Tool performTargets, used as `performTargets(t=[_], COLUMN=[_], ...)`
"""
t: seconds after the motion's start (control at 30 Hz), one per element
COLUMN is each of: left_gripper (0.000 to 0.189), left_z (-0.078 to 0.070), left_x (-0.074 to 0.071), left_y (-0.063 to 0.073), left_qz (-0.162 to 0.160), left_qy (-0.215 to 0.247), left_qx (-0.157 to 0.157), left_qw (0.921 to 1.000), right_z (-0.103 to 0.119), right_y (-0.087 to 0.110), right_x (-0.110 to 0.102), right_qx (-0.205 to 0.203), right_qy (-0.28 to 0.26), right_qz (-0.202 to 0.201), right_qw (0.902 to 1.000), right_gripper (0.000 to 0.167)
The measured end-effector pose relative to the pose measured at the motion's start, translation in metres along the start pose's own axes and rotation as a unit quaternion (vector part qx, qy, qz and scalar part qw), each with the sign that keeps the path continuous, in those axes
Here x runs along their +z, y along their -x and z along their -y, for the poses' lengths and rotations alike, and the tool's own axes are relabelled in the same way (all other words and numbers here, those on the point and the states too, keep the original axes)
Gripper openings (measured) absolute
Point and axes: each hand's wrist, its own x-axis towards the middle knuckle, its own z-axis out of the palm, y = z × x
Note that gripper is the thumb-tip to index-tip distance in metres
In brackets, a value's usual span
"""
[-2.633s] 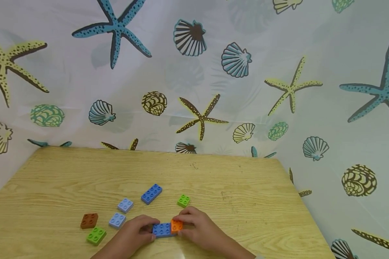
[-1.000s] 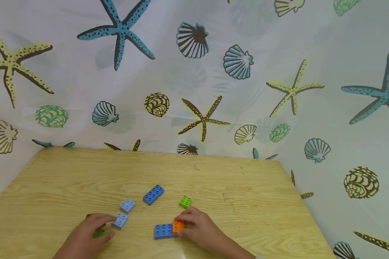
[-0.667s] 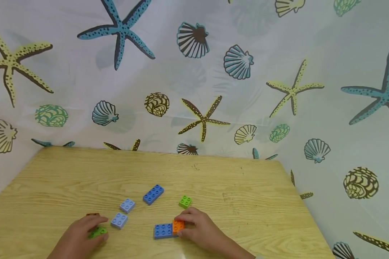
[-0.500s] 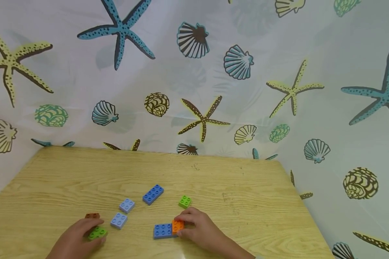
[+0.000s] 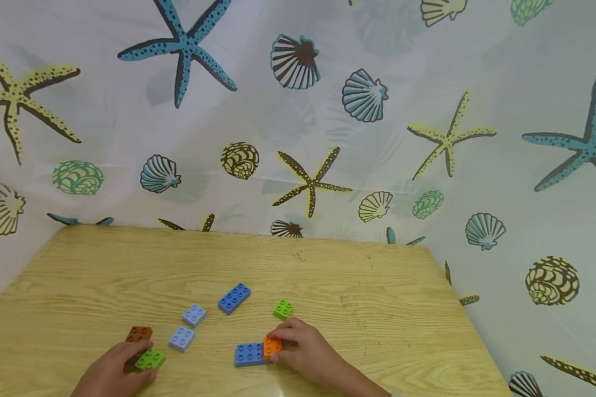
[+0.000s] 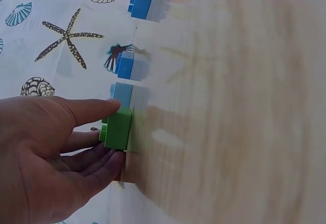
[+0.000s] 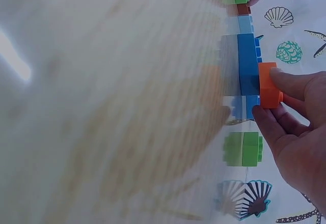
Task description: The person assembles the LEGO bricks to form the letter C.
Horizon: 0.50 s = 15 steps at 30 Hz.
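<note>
My left hand [image 5: 115, 370] is at a green brick [image 5: 150, 359] at the table's lower left, thumb and fingers on opposite sides of it. In the left wrist view the thumb lies against one side of this green brick [image 6: 118, 129] and a fingertip against the other. Just behind that hand sits a brown brick [image 5: 139, 333], partly covered by the fingers. My right hand [image 5: 303, 348] pinches an orange brick [image 5: 272, 347] between thumb and fingers. The orange brick sits on the right end of a long blue brick [image 5: 249, 354], as the right wrist view also shows.
Two light blue bricks [image 5: 182, 338] lie between the hands, one behind the other. Farther back are another long blue brick [image 5: 234, 298] and a small green brick [image 5: 283, 309]. A curtain [image 5: 258, 121] printed with shells and starfish borders the wooden table [image 5: 367, 309].
The left hand has left the long blue brick, moved left and come to the green brick, its fingers drawing back to uncover more of the brown brick. The right hand stays at the orange brick.
</note>
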Motion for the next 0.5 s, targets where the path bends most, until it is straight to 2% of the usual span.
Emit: performTargets(t=[0.2, 0.43, 0.5], left_gripper=[0.073, 0.077, 0.075], left_z=[0.0, -0.007, -0.01], left_x=[0.001, 0.001, 0.001], left_y=[-0.002, -0.001, 0.0], left_qz=[0.006, 0.012, 0.011], left_qy=[-0.001, 0.018, 0.02], left_qx=[-0.002, -0.027, -0.02], left_qw=[1.0, 0.9994, 0.9995], right_z=[-0.001, -0.003, -0.003], right_y=[-0.001, -0.001, -0.001], right_x=[0.0, 0.0, 0.0], right_qx=[-0.002, 0.002, 0.001], right_qy=[-0.002, 0.007, 0.005], right_qz=[0.002, 0.006, 0.007], right_qw=[1.0, 1.0, 1.0], right_gripper=[0.031, 0.032, 0.032])
